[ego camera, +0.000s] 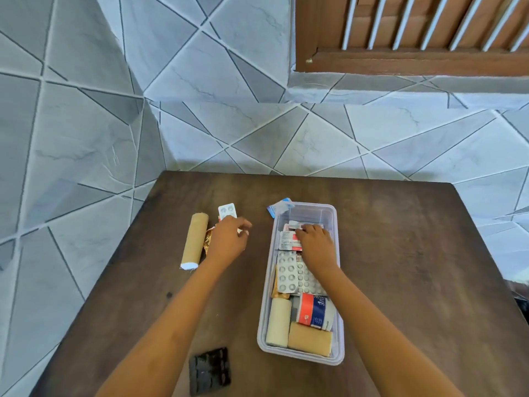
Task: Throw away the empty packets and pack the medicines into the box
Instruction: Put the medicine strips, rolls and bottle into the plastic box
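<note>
Head view: right hand [315,243] presses a red-and-white packet [289,241] flat into the box [340,310], fingertips bent onto it (grip unclear). The left hand [229,239], fingers loosely curled, hovers over the blister strip [227,210], probably next.

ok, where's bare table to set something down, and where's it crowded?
Free: table right of the clear box, out to its edge; the far strip along the wall; the lane between box and left hand. Crowded: around the bandage roll and white blister strip; box nearly full.

Dark table [400,253], tiled wall [229,81], perhaps wooden shutter [415,58]
</note>
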